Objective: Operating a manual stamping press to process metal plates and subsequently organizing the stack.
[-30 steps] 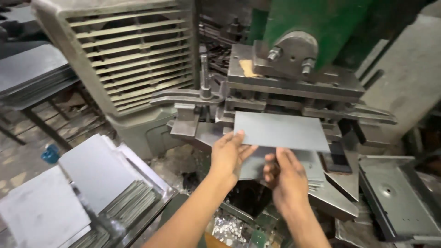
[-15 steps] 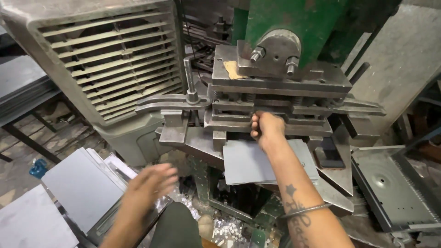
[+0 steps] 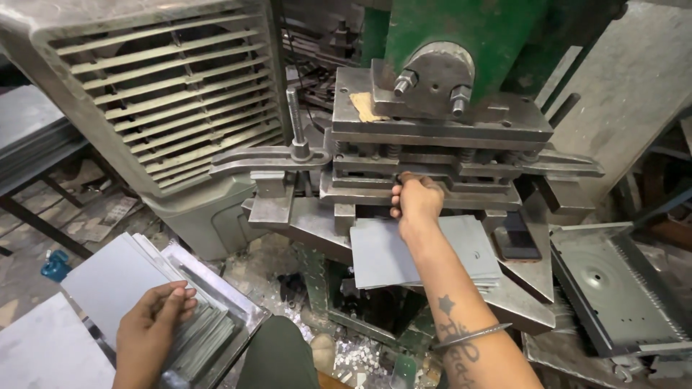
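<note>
My right hand reaches to the front of the press die. Its fingers are bent, with the tips in the gap between the steel plates, and whatever they touch there is hidden. Under that forearm, a small stack of grey metal sheets lies on the press bed. My left hand rests palm down at the lower left on another stack of grey sheets. Its fingers lie flat over the edge of the top sheet.
The green press body rises behind the die. A big grey louvred cooler stands to the left. A pressed metal tray lies at the right. Punched scrap bits litter the floor below the press.
Both hands held one grey sheet in front of the die. My right hand then went forward to the die slot. My left hand dropped down and left onto the sheet stack.
</note>
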